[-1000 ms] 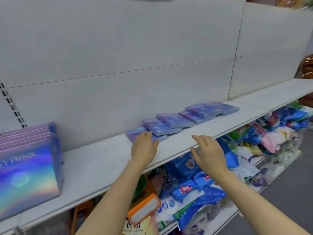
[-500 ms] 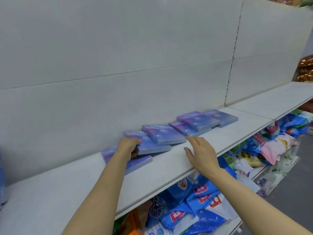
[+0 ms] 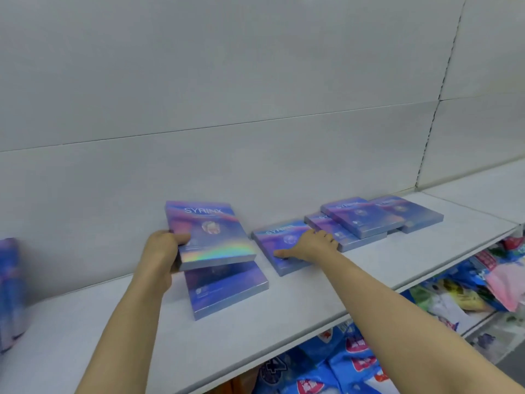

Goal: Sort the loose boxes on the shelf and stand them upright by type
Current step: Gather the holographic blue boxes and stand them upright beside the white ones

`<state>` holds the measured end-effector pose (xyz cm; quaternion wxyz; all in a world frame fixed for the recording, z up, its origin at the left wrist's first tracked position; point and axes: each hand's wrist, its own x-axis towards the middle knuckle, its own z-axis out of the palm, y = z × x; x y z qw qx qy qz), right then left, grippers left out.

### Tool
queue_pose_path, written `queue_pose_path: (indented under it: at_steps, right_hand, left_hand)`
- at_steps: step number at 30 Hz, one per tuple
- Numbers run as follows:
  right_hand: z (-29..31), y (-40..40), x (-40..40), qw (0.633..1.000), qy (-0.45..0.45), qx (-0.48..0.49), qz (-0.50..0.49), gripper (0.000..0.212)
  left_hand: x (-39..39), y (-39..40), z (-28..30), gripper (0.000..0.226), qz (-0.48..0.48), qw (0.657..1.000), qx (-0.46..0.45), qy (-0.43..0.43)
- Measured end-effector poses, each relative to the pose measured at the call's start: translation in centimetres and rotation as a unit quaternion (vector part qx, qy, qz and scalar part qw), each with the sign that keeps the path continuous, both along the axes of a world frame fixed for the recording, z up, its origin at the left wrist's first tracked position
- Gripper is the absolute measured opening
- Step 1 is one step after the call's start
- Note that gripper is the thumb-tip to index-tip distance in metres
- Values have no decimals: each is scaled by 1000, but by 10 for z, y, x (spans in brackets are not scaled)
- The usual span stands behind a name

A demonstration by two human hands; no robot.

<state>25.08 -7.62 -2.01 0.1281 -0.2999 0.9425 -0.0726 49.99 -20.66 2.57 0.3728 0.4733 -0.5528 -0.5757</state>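
Observation:
Several flat purple-blue holographic SYRINX boxes lie on the white shelf (image 3: pixel 326 302). My left hand (image 3: pixel 163 248) grips the left edge of one box (image 3: pixel 210 234) and holds it tilted above another box (image 3: pixel 227 288) that lies flat. My right hand (image 3: pixel 308 245) rests on a third flat box (image 3: pixel 279 245), fingers spread over its top and thumb out to the left. Behind it, three more boxes (image 3: pixel 360 217) overlap in a loose row toward the right.
Upright boxes of the same kind (image 3: pixel 10 291) stand at the far left edge of the shelf. The white back panel (image 3: pixel 255 109) rises behind. Below the shelf lie bagged goods in blue, pink and green (image 3: pixel 355 362).
My left hand has lifted one box off the shelf and tilted it up. My right hand has reached forward onto the neighbouring flat box. The view has shifted right.

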Motion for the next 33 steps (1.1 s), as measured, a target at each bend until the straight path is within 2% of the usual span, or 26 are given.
queue_pose_path:
  at_steps: [6, 9, 10, 12, 14, 17, 23, 29, 33]
  right_hand:
    - [-2, 8, -13, 997, -30, -47, -56, 114]
    - [-9, 25, -15, 986, -41, -145, -71, 97]
    - [-12, 31, -14, 973, -77, -196, -94, 94]
    - [-23, 44, -9, 923, -143, -330, -137, 88]
    - [-27, 59, 3, 873, -151, -438, -149, 67]
    - [-25, 87, 27, 822, -155, -529, -143, 40]
    - [-2, 142, 86, 719, -180, -667, -78, 35]
    - [10, 158, 157, 683, -215, -698, -13, 35]
    - [12, 155, 197, 674, -230, -701, 23, 35]
  left_hand:
    - [14, 10, -14, 28, 25, 999, 7, 29]
    - [14, 24, -22, 33, 37, 996, 10, 77]
    - [14, 30, -24, 35, 44, 994, 5, 96]
    - [17, 44, -27, 45, 52, 990, -21, 126]
    - [24, 58, -27, 58, 58, 986, -58, 142]
    - [40, 76, -26, 70, 64, 979, -99, 164]
    - [84, 107, -34, 68, 71, 966, -132, 211]
    - [140, 139, -38, 65, 91, 952, -159, 245]
    - [179, 144, -38, 66, 123, 946, -182, 237]
